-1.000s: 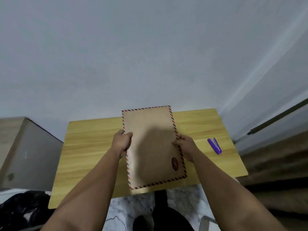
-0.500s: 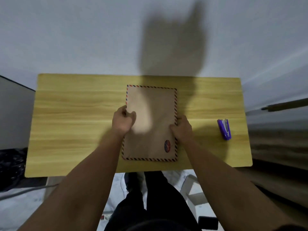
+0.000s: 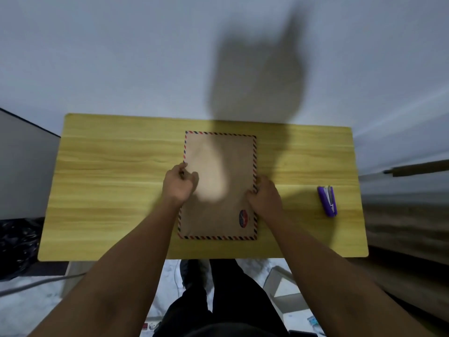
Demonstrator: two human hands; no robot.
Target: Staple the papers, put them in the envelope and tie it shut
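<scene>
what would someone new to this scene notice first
The brown envelope with its red and blue striped border lies flat in the middle of the wooden table, gripped on its side edges by the left hand and the right hand. A purple stapler lies apart, near the table's right edge. A large dark shadow falls across the wall and table behind.

text: none legible | envelope [image 3: 218, 186] | round stamp [image 3: 244, 218] mark blurred

1. The envelope [image 3: 218, 186] lies flat on the middle of the table [image 3: 109, 178]
2. The left hand [image 3: 178, 184] holds its left edge, the right hand [image 3: 263, 199] its right edge
3. The stapler [image 3: 328, 201] lies well apart to the right
</scene>
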